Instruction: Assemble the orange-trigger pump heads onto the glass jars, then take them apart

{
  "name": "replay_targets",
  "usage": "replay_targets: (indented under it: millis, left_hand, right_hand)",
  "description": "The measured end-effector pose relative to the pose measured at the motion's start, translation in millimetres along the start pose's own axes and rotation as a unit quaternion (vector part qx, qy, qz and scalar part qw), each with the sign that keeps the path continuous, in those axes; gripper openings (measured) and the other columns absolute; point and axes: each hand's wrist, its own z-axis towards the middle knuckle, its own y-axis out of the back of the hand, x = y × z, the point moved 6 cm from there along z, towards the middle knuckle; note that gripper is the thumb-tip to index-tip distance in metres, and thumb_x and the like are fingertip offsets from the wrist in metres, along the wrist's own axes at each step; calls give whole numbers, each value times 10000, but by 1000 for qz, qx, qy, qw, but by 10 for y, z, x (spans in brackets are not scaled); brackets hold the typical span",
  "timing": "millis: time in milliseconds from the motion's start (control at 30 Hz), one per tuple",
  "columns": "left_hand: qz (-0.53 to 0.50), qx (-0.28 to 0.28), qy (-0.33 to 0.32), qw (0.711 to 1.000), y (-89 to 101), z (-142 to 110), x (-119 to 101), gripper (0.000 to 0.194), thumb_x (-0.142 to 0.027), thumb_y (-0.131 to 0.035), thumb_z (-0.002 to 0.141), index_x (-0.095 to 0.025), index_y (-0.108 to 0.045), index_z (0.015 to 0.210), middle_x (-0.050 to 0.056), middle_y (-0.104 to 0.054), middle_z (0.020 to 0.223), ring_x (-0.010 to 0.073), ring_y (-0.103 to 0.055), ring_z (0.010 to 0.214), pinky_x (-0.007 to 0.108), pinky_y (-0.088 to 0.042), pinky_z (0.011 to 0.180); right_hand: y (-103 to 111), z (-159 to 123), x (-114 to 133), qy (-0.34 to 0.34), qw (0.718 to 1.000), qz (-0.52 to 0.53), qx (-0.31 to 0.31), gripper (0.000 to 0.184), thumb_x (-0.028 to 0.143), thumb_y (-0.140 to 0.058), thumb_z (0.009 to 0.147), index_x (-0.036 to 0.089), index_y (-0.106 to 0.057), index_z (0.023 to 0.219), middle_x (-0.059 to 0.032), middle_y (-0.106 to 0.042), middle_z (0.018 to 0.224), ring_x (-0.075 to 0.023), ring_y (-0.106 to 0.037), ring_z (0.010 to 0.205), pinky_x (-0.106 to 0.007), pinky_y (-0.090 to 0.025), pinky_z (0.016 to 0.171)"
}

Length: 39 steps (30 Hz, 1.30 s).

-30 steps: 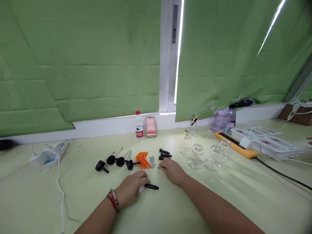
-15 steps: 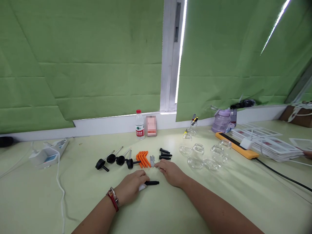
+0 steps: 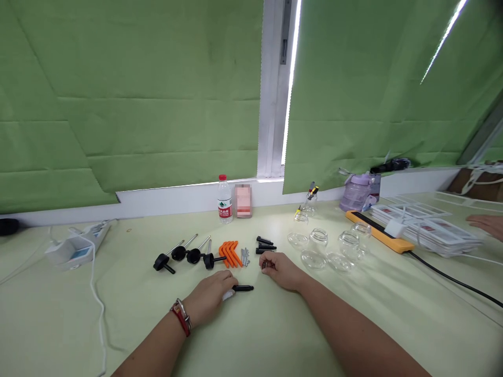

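My left hand (image 3: 210, 297) rests on the table, fingers curled round a black rod-like part (image 3: 242, 288) and a small white piece. My right hand (image 3: 280, 269) is lifted slightly off the table and pinches a tiny metal piece, perhaps a spring, at its fingertips. Just beyond lie several black ridged plugs (image 3: 266, 245), a bunch of metal pins (image 3: 245, 256), orange L-shaped pieces (image 3: 230, 254) and black knobs on metal stems (image 3: 184, 255).
Several clear glass cups (image 3: 320, 249) stand right of the parts. An orange power strip (image 3: 379, 231) with a black cable, stacked cards (image 3: 428, 228), a purple jug (image 3: 357, 192) and a water bottle (image 3: 224, 200) lie behind. Another person's hand (image 3: 487, 225) shows at far right. White adapter (image 3: 74, 250) left.
My right hand moved from the spot near the pins, picked up the tiny metal piece and drew back a little. My left hand stayed put. The other person's hand came further into view.
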Motion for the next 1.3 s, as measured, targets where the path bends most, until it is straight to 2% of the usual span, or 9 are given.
replay_targets:
  millis: [167, 467, 633, 733, 867, 1100, 1300]
  left_hand:
    - [-8, -23, 2, 1000, 6, 7, 38, 259, -248, -306, 907, -208, -536, 1019, 60, -576, 999, 197, -514, 914, 318, -418, 800]
    - [-41, -27, 8, 999, 55, -10, -5, 327, -92, -330, 829, -218, -534, 1051, 55, -581, 934, 188, -535, 857, 294, -429, 748]
    - [-55, -81, 16, 995, 165, -12, -70, 235, -171, -311, 870, -193, -545, 867, 44, -557, 795, 173, -501, 727, 281, -406, 665]
    - [-66, -103, 31, 992, 204, -9, -61, 259, -247, -290, 900, -187, -506, 770, 37, -540, 747, 164, -485, 686, 276, -393, 640]
    - [-96, -83, 38, 991, 175, 12, -46, 257, -291, -312, 900, -187, -490, 746, 24, -539, 734, 153, -485, 673, 257, -384, 618]
    - [-161, -56, 64, 983, 96, 20, -24, 136, -299, -438, 836, -190, -519, 831, 21, -558, 791, 151, -487, 706, 249, -393, 641]
    - [-210, -28, 83, 974, 28, 25, -5, 114, -293, -477, 799, -184, -502, 823, -4, -502, 744, 131, -425, 668, 228, -365, 605]
  right_hand:
    - [-7, 7, -2, 3, 1000, 4, 7, 110, 139, -517, 731, 185, -578, 809, 30, -507, 660, -100, -449, 608, -215, -387, 595]
    - [-5, 3, -2, 4, 1000, 27, 5, 101, 151, -531, 725, 183, -585, 805, 35, -491, 645, -96, -444, 602, -206, -378, 582]
    - [4, 17, -28, -11, 997, 82, 0, 100, 162, -543, 717, 181, -580, 808, 38, -500, 642, -92, -441, 584, -203, -372, 569]
    - [0, 18, -34, -14, 995, 94, 2, 98, 160, -547, 716, 178, -583, 805, 39, -498, 635, -90, -438, 579, -201, -367, 565]
    - [-4, 17, -57, -17, 996, 83, 0, 105, 164, -553, 716, 184, -587, 812, 42, -492, 630, -89, -432, 572, -201, -366, 564]
    - [-10, 26, -76, -17, 996, 86, 3, 105, 168, -550, 721, 184, -581, 819, 32, -517, 663, -88, -438, 584, -199, -366, 565]
    - [-11, 25, -70, -17, 993, 118, 0, 115, 173, -557, 711, 180, -577, 824, 15, -565, 730, -86, -447, 590, -203, -371, 573]
